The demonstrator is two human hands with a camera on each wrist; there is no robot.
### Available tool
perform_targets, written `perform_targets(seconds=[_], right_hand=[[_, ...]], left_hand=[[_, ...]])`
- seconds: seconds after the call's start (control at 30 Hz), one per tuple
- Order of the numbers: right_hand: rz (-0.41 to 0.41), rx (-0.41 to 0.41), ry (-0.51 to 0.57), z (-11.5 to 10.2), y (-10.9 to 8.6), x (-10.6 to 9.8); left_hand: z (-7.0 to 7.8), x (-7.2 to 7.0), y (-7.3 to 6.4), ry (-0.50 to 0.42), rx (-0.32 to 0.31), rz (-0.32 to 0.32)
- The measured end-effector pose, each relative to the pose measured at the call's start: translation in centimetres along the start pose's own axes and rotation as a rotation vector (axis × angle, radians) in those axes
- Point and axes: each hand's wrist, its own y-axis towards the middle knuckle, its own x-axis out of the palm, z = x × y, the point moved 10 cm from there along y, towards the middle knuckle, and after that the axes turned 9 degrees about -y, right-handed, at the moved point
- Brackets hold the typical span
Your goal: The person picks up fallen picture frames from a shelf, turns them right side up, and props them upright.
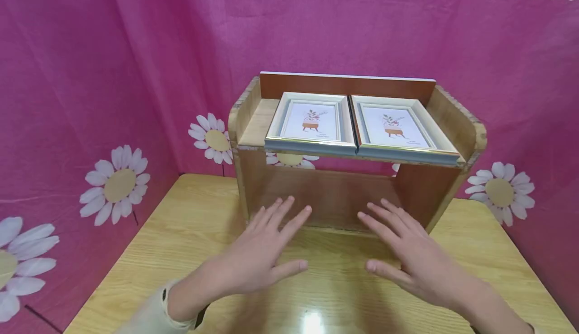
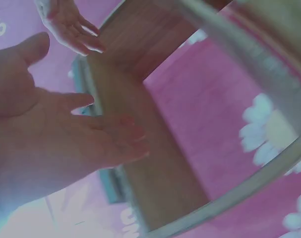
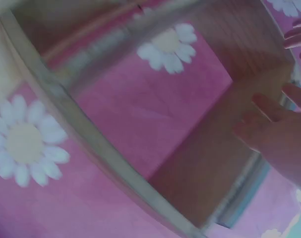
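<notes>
A small wooden shelf [image 1: 454, 120] stands on the table with two picture frames [image 1: 312, 120] lying side by side on its upper board, face up. Each frame has a pale border and a drawing of a potted plant. In front of the lower opening, my left hand [image 1: 260, 258] hovers with fingers spread, holding nothing. My right hand [image 1: 413, 261] mirrors it on the other side, palm down, fingers extended and holding nothing. Both wrist views show the hands apart from each other beside the shelf's lower compartment [image 2: 140, 153]; contact with the shelf cannot be made out.
The light wood table [image 1: 203, 208] extends around the shelf and towards me. A pink curtain [image 1: 158, 47] with white daisies hangs behind and at both sides. The shelf's raised back strip [image 1: 348, 86] and side panels border the picture frames.
</notes>
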Motion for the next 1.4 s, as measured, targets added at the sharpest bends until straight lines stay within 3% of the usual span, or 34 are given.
perform_targets(seconds=[0.13,0.3,0.43,0.53,0.77,1.0,1.2,1.4], right_hand=[[0.17,-0.088,0.006,-0.8,2.1,-4.5],[0.337,-0.152,-0.021,-1.2,4.9,-9.0],[0.374,-0.121,-0.018,0.0,7.4,-10.7],[0.327,-0.054,0.0,1.4,9.4,-10.8],[0.129,0.118,0.024,4.3,12.8,-9.2],[0.004,0.128,0.006,5.1,14.9,-7.7],[-0.007,0.099,-0.008,5.4,15.4,-7.1],[0.004,0.095,-0.028,5.5,15.2,-6.7]], left_hand=[[1.7,-4.9,0.3,-0.088,0.058,0.145],[2.2,-10.5,1.5,-0.205,0.066,0.302],[1.0,-13.8,3.4,-0.238,0.036,0.409],[-0.3,-15.4,5.2,-0.242,-0.012,0.451],[-3.5,-16.4,8.7,-0.269,-0.176,0.427],[-5.1,-15.7,10.3,-0.306,-0.231,0.375],[-5.4,-15.4,10.3,-0.326,-0.21,0.395],[-5.3,-15.1,10.1,-0.444,-0.142,0.458]])
